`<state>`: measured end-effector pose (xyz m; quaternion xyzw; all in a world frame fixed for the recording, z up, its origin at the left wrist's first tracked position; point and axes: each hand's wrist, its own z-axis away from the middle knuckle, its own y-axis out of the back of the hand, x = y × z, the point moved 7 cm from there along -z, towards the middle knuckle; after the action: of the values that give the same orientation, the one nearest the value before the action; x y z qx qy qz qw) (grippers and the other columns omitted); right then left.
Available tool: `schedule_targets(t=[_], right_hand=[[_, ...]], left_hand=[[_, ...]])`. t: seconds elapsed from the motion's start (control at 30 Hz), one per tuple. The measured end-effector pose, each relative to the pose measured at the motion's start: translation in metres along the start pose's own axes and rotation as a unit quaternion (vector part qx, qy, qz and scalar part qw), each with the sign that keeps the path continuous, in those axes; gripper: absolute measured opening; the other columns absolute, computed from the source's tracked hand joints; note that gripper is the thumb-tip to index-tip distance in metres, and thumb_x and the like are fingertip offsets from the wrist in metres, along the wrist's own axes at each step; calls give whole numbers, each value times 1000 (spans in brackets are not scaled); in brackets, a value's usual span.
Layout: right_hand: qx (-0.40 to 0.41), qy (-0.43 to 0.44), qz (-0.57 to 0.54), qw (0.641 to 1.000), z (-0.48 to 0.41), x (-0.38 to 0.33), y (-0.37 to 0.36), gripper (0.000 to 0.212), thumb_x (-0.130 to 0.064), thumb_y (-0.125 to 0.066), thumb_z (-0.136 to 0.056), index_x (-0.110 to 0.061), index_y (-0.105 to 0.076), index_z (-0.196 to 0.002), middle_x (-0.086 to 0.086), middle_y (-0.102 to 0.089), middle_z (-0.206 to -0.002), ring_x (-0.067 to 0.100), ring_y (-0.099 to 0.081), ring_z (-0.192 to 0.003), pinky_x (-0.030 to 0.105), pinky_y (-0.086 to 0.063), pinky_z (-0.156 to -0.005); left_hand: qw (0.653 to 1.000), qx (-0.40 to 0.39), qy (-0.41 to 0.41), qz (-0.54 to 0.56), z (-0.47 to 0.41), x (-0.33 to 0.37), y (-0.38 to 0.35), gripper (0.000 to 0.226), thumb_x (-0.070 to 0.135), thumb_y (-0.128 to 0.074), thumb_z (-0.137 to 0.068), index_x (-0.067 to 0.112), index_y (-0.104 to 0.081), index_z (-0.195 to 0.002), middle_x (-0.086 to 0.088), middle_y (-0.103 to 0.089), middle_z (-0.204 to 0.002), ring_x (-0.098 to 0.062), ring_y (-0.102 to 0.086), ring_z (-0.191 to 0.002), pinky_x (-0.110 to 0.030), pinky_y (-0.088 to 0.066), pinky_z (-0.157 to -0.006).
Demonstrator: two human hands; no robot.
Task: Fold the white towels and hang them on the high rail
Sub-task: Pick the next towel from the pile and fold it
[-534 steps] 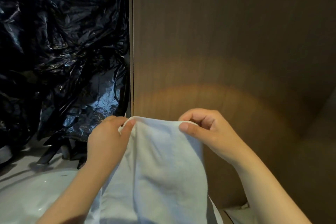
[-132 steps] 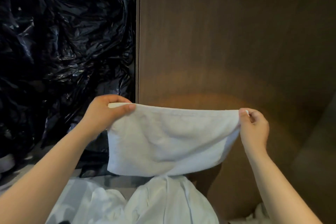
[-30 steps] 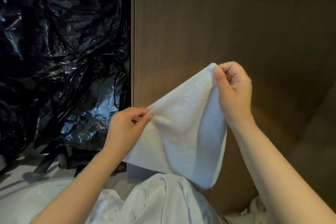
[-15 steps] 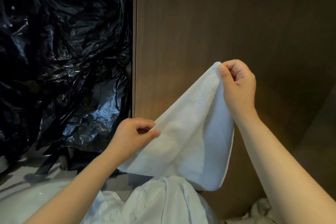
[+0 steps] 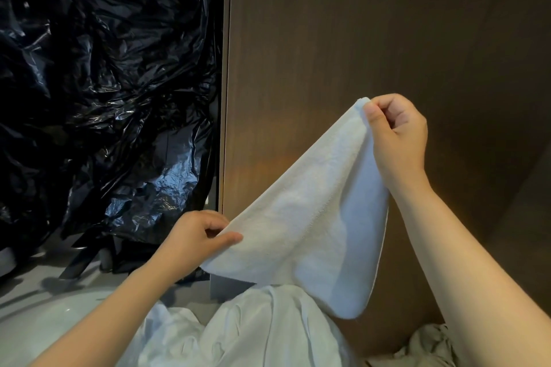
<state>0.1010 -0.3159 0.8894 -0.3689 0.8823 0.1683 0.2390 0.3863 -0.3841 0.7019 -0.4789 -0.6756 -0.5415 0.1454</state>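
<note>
Washroom setting: white basin [image 5: 44, 316] at lower left, wood-grain wall panel [image 5: 357, 39], black plastic bag [image 5: 104, 83] beside it.

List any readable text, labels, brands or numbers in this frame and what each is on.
No readable text anywhere in the head view.
On the white terry towel, pinched by the left hand and the right hand: no tag or print showing.
On the crumpled black plastic sheeting: only glare, no print.
On the brown wood-grain panel: nothing written.
</note>
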Motion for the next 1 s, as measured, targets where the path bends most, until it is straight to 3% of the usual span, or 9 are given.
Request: schedule_targets(t=[0.1, 0.2, 0.37, 0.47, 0.6, 0.67, 0.73, 0.87, 1.0], right_hand=[[-1, -1, -2, 1000, 0, 3, 4, 14, -24, -57, -97, -23, -62, -85, -11, -63, -83, 1, -60, -80, 8, -49, -68], [5, -7, 3, 1000, 0, 9, 9, 13, -24, -57, -97, -21, -63, -87, -12, -63, -83, 0, -60, -80, 7, -49, -69], [36, -17, 7, 999, -3, 19, 23, 14, -26, -56, -97, -18, -64, -89, -14, -63, -83, -2, -60, -80, 7, -49, -69], [62, -19, 12, 998, -8, 22, 32, 13, -28, -56, -97, -21, -64, -88, -17, -62, -81, -3, -60, -80, 5, -48, -67], [113, -25, 9, 993, -12, 26, 41, 12, -28, -56, -98, -25, -62, -88, -20, -60, -79, -6, -58, -78, 3, -46, -65], [131, -29, 6, 991, -11, 28, 45, 12, -26, -56, -98, -24, -62, -88, -19, -60, -80, -7, -57, -77, 4, -45, -65], [152, -30, -2, 988, -12, 27, 51, 11, -25, -56, -98, -22, -62, -88, -18, -60, -81, -7, -57, -76, 4, -45, -65], [201, -28, -27, 979, -8, 24, 63, 11, -25, -56, -96, -30, -60, -86, -16, -61, -83, -4, -58, -77, 8, -47, -66], [197, -39, -8, 980, 6, 36, 57, 6, -26, -56, -95, -27, -61, -92, -17, -61, -86, 1, -60, -81, 7, -46, -67]], left_hand=[[997, -56, 27, -50, 3, -22, -11, 38, 43, -73, -80, 6, -73, -73, -4, -68, -83, -18, -65, -72, -36, -56, -70], [990, -86, 41, -100, 6, -39, -16, 43, 49, -68, -83, 8, -69, -67, -5, -66, -78, -17, -62, -67, -35, -54, -66], [992, 4, 70, -100, -4, -48, 22, 38, 50, -64, -83, 15, -71, -68, -2, -64, -65, -11, -53, -49, -22, -45, -50], [990, 85, 56, -98, -22, -32, 55, 28, 44, -66, -86, 25, -70, -66, 0, -65, -60, -14, -60, -56, -30, -49, -55], [980, 194, 48, -18, -41, 0, 100, 10, 40, -69, -86, 36, -69, -76, 3, -70, -68, -14, -63, -67, -24, -44, -58], [973, 223, 43, 32, -46, 12, 115, 10, 40, -71, -84, 34, -71, -76, 9, -69, -67, -2, -61, -66, -14, -44, -58], [963, 244, 31, 111, -48, 21, 123, 10, 35, -73, -83, 25, -72, -78, 9, -68, -63, 1, -60, -57, -7, -43, -53], [891, 274, 21, 362, -51, 31, 130, 4, 22, -73, -85, 23, -69, -84, 8, -67, -66, -10, -57, -58, -22, -50, -51], [908, 318, 64, 266, -56, 25, 130, 4, 31, -72, -85, 30, -73, -82, 7, -72, -75, -15, -67, -72, -33, -57, -69]])
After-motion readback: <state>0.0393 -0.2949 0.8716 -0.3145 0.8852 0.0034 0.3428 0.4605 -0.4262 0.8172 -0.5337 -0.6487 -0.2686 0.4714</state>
